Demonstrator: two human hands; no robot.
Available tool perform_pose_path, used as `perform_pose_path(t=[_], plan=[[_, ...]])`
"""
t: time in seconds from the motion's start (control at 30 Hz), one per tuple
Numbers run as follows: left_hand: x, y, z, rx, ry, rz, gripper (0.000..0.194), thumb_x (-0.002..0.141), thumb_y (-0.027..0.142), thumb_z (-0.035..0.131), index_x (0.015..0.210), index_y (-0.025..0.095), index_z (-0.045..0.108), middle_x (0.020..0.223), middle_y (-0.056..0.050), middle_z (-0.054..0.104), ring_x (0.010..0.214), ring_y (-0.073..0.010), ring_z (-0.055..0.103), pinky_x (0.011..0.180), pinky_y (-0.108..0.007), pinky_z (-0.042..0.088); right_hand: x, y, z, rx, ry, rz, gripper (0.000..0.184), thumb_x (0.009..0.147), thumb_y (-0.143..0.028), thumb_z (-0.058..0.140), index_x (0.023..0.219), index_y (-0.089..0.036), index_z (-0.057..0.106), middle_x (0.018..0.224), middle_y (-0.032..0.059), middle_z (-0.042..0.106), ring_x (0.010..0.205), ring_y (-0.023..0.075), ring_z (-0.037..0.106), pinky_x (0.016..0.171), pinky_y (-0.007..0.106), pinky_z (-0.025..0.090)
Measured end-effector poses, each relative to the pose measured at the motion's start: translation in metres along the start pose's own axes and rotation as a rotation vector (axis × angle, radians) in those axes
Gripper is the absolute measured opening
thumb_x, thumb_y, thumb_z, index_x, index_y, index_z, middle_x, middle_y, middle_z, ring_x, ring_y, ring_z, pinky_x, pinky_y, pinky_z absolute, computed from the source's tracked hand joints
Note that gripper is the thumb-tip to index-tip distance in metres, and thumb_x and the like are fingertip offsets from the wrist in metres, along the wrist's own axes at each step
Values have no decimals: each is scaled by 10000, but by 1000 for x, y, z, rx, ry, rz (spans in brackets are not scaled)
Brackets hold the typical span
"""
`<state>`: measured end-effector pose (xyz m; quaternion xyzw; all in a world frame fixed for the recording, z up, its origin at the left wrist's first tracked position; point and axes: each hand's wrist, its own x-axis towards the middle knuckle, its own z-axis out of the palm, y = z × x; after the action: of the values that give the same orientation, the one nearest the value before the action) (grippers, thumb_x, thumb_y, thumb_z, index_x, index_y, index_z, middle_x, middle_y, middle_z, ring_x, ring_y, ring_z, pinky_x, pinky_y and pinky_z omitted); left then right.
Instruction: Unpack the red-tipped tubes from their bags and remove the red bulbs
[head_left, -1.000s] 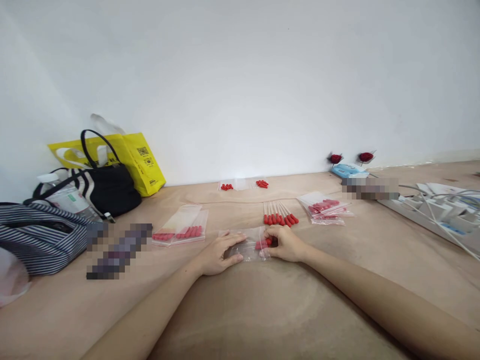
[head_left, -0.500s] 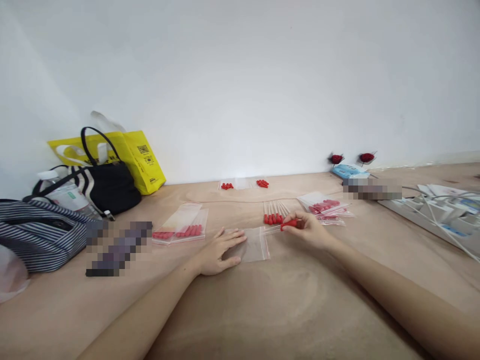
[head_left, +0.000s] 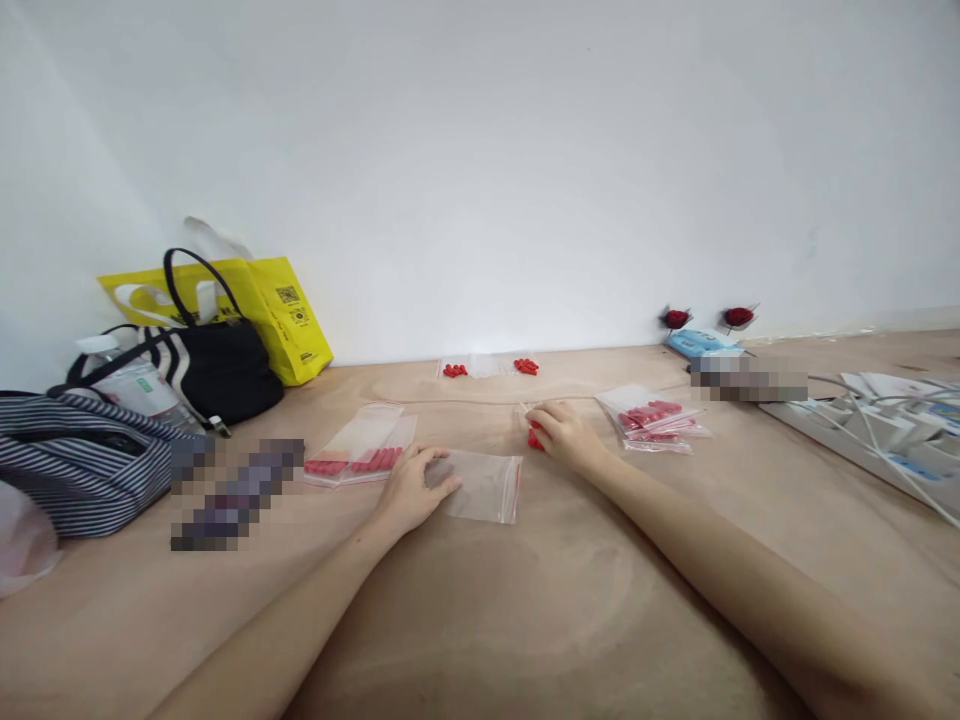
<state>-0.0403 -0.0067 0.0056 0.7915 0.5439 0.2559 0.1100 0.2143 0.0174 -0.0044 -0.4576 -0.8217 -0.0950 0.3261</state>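
Note:
A clear zip-lock bag (head_left: pixel 484 487) lies flat on the table, its red-lined edge toward the right. My left hand (head_left: pixel 412 487) rests at the bag's left edge, thumb on the plastic and fingers bent but apart. Right of the bag and a little farther back, my right hand (head_left: pixel 568 435) curls over a bunch of thin pale sticks with red ends (head_left: pixel 534 437). Its fingers cover most of them. Beside my left hand are bags holding red-ended pieces (head_left: pixel 377 460). More filled bags (head_left: pixel 652 415) lie in a pile right of my right hand.
Two small red heaps (head_left: pixel 454 371) sit on plastic near the wall. Yellow, black and striped bags (head_left: pixel 90 470) stand at left, near a blurred-out object (head_left: pixel 238 495). At right are a blue packet (head_left: pixel 703 343), two dark red flowers and a power strip (head_left: pixel 862 435) with cables.
My right hand has moved left and slightly away from me, over the row of red-ended sticks. My left hand has slid left, fingers bending, and the clear bag has shifted slightly left.

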Motion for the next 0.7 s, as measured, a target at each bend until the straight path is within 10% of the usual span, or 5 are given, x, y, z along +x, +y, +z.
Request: perform_pose_path(t=[0.5,0.7], plan=[[1,-7,-30,-16,-203,-203,337,573,323,617,846,195,465,691,26,577,635,-158,562,543,-231,400,6,-19,17,-27,-190,-43,236,817,-357,482,806,-145,587,825,75,546,789,177,498,731,322,358],[19,-44,-42,-80,294,-369,256,676,383,511,832,189,568,610,18,607,538,-147,575,559,-239,435,-9,-15,8,80,-101,-49,236,823,-356,466,906,-171,587,947,90,531,876,190,499,766,343,381]])
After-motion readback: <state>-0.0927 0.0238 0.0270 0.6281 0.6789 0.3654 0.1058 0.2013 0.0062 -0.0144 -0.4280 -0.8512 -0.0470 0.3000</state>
